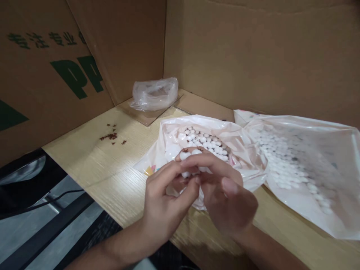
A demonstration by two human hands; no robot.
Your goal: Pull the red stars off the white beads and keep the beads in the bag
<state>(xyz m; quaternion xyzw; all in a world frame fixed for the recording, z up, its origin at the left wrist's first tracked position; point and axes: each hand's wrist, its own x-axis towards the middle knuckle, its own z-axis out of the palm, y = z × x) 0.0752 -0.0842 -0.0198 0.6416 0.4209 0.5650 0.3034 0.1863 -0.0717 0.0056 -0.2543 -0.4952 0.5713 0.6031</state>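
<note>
My left hand (165, 195) and my right hand (227, 187) meet above the table, fingers curled round a few white balls (185, 155) topped with small reddish-brown pieces. Both hands touch this cluster, and fingers hide part of it. Just behind them lies an open plastic bag (174, 129) with many white balls (206, 141) inside, some with brown bits. A second, larger translucent bag (343, 180) of white balls rests to the right. On the table at the left is a small scattered pile of reddish-brown star-shaped pieces (110, 136).
A clear crumpled plastic bag (154, 93) sits at the back on a flat cardboard piece (149, 117). Tall cardboard walls (253, 56) stand behind and left of the wooden table (120, 180). Beyond its left edge are a dark bar and a cable.
</note>
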